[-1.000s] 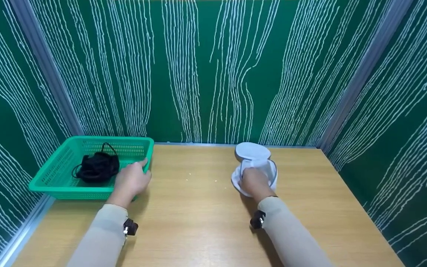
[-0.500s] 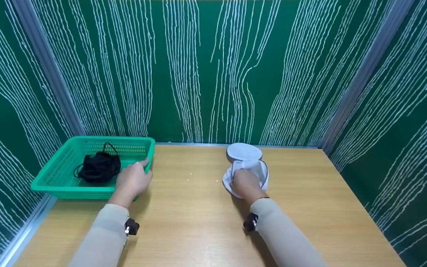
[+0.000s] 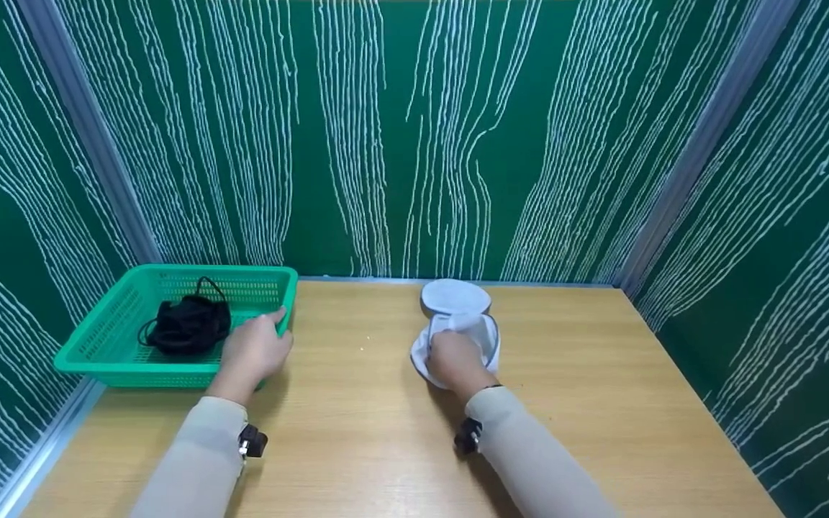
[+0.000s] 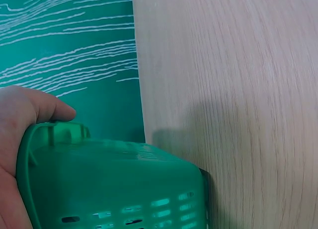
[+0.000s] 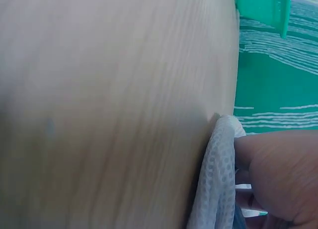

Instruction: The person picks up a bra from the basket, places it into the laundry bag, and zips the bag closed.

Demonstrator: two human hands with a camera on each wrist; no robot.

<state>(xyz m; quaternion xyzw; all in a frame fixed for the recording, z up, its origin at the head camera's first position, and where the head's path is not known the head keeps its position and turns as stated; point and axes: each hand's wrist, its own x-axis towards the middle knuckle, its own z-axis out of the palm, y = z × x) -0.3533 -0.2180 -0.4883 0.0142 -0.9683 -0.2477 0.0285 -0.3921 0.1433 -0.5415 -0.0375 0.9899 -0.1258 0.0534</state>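
Note:
My left hand point(image 3: 255, 352) grips the right rim of a green plastic basket point(image 3: 134, 369); the left wrist view has the hand wrapped over the rim of the basket point(image 4: 114, 184). Inside lies a bunched black cloth item point(image 3: 188, 327) with thin loops, its exact kind unclear. Right of the middle of the table, my right hand point(image 3: 458, 363) holds a white mesh laundry bag point(image 3: 490, 338) by its opening, the fingertips hidden inside. Its round lid point(image 3: 456, 296) is flipped back toward the wall. Honeycomb mesh shows on the bag point(image 5: 216, 174) in the right wrist view.
A wooden table point(image 3: 357, 439) carries everything, with a few tiny white specks on it. Green walls point(image 3: 400, 144) with white streaks enclose the back and both sides, joined by grey posts point(image 3: 702, 137) at the corners.
My right hand has moved left across the table, bringing the mesh laundry bag and its lid along. The left hand and the basket hold their place.

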